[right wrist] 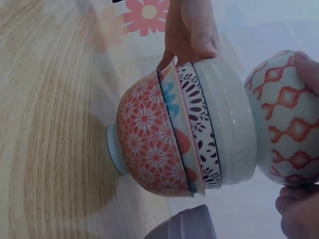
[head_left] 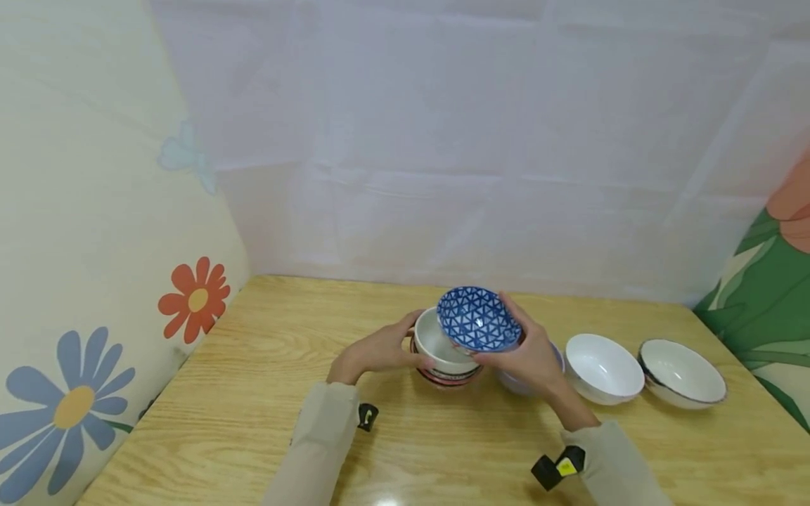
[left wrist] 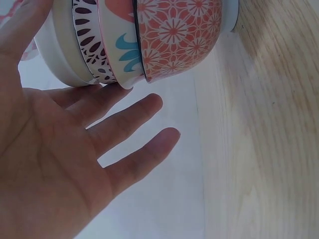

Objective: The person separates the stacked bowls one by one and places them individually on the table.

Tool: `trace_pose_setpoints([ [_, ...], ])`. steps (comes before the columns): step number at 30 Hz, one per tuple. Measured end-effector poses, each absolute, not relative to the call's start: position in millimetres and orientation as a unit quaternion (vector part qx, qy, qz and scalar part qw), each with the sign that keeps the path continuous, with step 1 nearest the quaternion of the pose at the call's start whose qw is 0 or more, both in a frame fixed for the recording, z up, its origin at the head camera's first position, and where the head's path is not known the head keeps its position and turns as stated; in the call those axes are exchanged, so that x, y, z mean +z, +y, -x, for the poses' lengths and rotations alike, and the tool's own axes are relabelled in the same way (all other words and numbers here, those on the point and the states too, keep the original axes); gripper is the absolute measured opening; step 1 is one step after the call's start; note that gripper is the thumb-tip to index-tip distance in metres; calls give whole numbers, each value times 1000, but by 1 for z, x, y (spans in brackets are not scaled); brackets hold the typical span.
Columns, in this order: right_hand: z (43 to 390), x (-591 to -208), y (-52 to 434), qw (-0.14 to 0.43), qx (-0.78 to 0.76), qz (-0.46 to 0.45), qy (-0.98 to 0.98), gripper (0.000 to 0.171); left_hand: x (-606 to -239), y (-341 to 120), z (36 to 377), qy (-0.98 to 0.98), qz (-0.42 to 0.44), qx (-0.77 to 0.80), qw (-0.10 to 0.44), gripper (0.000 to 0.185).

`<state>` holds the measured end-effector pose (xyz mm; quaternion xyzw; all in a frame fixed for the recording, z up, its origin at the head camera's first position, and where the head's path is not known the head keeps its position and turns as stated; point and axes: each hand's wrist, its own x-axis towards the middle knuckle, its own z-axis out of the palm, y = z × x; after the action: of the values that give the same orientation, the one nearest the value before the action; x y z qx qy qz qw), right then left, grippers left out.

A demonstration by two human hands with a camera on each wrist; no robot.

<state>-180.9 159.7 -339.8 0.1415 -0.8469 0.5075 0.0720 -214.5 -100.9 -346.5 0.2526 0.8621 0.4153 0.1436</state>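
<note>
A stack of several nested bowls (head_left: 445, 358) stands on the wooden table (head_left: 253, 393); its lowest bowl is orange-flowered (right wrist: 149, 144) and its top one pale (right wrist: 227, 129). My left hand (head_left: 395, 346) rests against the stack's left side, palm open and fingers straight (left wrist: 144, 112). My right hand (head_left: 515, 349) grips a small bowl (head_left: 477, 320), blue with white triangles inside and red diamonds outside (right wrist: 286, 119). It holds that bowl tilted just above the stack's right rim. In the left wrist view the stack (left wrist: 144, 40) lies against my upper fingers.
A lavender bowl (head_left: 557, 355) sits partly hidden behind my right hand. Two white bowls (head_left: 602, 369) (head_left: 682, 372) stand to its right. Flowered panels wall off the table's left (head_left: 95, 281) and right (head_left: 772, 302); a pale curtain hangs behind.
</note>
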Motion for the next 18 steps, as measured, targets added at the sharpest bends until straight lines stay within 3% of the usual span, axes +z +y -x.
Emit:
trace_pose_setpoints([
  [18,152,-334,171,69,529,-140,-834,106,-349,-102,217,862,-260,411,141,85],
])
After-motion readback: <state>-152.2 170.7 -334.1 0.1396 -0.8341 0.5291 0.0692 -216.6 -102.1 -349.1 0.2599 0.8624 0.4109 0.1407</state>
